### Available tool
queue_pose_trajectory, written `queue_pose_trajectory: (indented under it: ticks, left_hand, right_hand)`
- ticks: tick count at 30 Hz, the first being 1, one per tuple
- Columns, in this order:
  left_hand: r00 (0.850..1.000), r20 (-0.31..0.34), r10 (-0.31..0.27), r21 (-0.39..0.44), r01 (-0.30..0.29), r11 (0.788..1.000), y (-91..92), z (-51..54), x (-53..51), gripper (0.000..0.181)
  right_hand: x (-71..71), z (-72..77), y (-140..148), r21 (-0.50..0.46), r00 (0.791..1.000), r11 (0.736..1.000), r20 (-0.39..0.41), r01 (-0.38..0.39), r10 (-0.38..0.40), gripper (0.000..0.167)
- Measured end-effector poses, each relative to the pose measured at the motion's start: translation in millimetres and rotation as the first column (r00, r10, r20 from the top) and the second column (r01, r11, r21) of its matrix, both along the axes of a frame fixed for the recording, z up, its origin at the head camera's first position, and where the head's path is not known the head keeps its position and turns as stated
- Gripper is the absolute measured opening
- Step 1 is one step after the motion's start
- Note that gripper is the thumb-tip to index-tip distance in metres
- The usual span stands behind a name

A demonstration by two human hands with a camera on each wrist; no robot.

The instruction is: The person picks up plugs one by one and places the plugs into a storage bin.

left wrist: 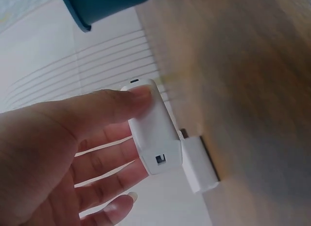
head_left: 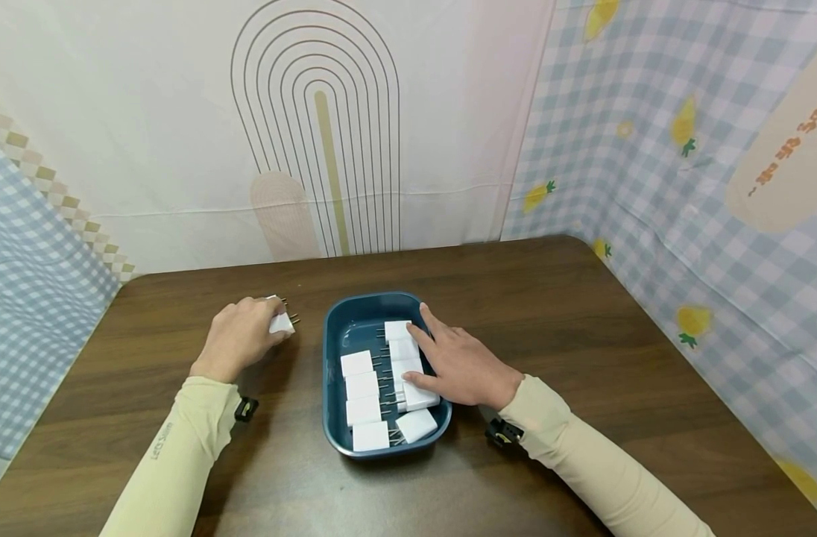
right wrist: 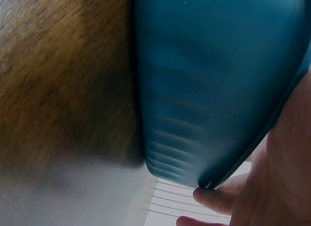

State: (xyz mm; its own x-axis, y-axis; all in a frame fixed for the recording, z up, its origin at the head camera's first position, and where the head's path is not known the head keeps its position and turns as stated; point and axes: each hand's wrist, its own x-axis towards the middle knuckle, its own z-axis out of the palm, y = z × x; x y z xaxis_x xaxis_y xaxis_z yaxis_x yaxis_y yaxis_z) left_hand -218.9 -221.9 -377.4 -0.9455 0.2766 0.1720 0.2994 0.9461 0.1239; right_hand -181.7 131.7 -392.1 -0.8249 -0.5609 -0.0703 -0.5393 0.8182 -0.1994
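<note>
My left hand (head_left: 242, 335) pinches a white charger plug (left wrist: 154, 124) between thumb and fingers, left of the tray and low over the table. A small port shows on the plug's end in the left wrist view. Close beside it, a second white plug (left wrist: 200, 164) is on the table. My right hand (head_left: 464, 367) reaches over the right rim of a dark blue tray (head_left: 329, 403), its fingers spread over the white plugs (head_left: 403, 349) in the right-hand row. Whether its fingertips press on them is hard to tell. Several more plugs (head_left: 363, 386) form a row on the tray's left.
One plug (head_left: 417, 425) lies askew in the tray's front right corner. The tray stands on a brown wooden table (head_left: 549, 313). Patterned cloth (head_left: 449, 112) hangs behind the table and along its sides.
</note>
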Motion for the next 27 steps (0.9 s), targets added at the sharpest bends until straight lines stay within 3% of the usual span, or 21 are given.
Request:
queue_pose_trajectory:
  ticks: [18,27]
  left_hand:
    - [0.998,-0.037,-0.048,0.066,0.05,0.997,23.1,20.0,15.1,0.033]
    - [0.99,-0.11,-0.084,0.059,0.091,0.994,30.0,21.4,18.0,0.032]
  right_hand:
    - [0.0,0.0,-0.3,0.003,1.0,1.0,0.004,0.008,-0.008,0.085]
    - [-0.1,0.2,-0.8,0.004,1.0,1.0,0.009,0.014,-0.014,0.085]
